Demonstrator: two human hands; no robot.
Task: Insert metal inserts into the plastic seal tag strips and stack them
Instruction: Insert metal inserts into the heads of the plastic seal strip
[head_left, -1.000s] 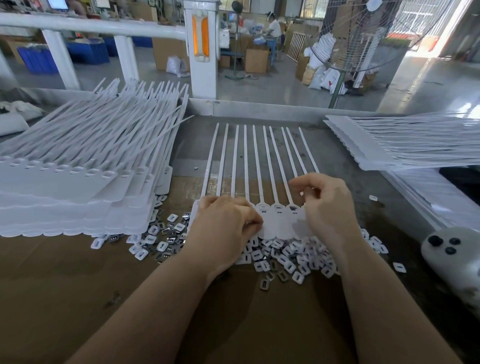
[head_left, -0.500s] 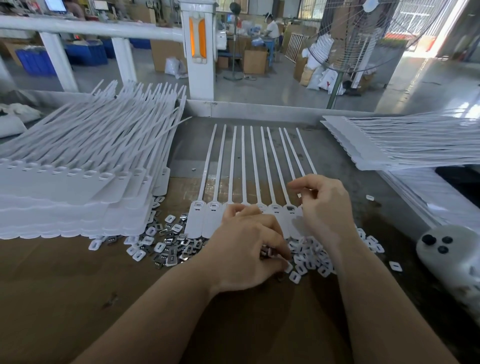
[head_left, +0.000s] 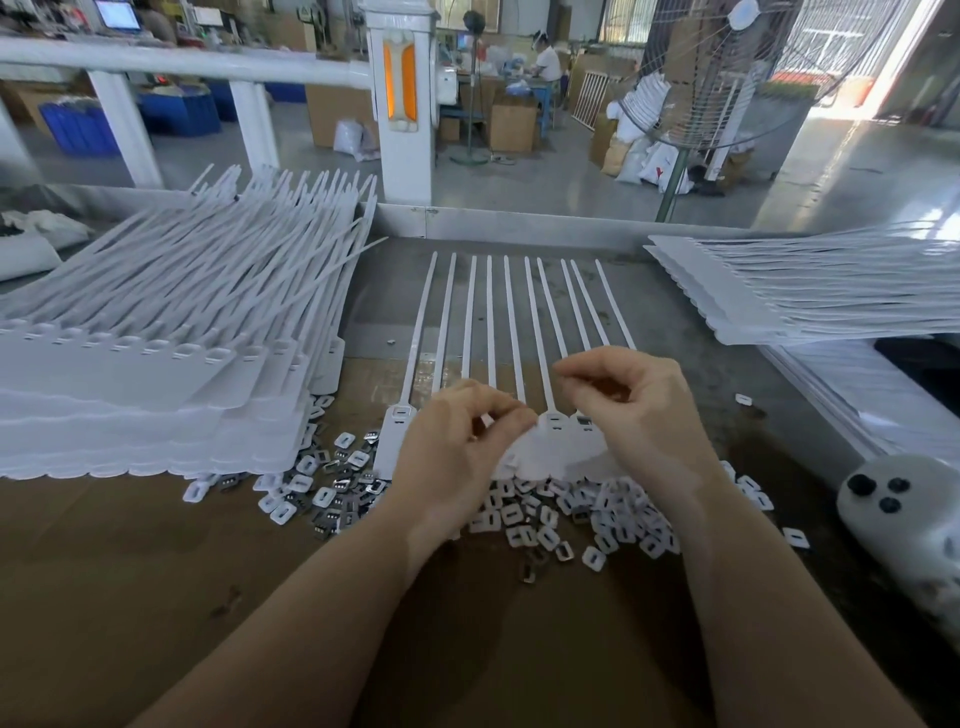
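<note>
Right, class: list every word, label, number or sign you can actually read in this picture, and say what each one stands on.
No text can be read anywhere in this view.
Monitor at the back left: lit screen, content too small and blurred.
White sack by the fan stand: a red mark, not legible.
Seal tag strip under the hands: plain white, no print visible.
Cardboard boxes at the back: no legible print.

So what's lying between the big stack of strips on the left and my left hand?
Head view: loose inserts scattered on the table, between the stack and left hand.
</note>
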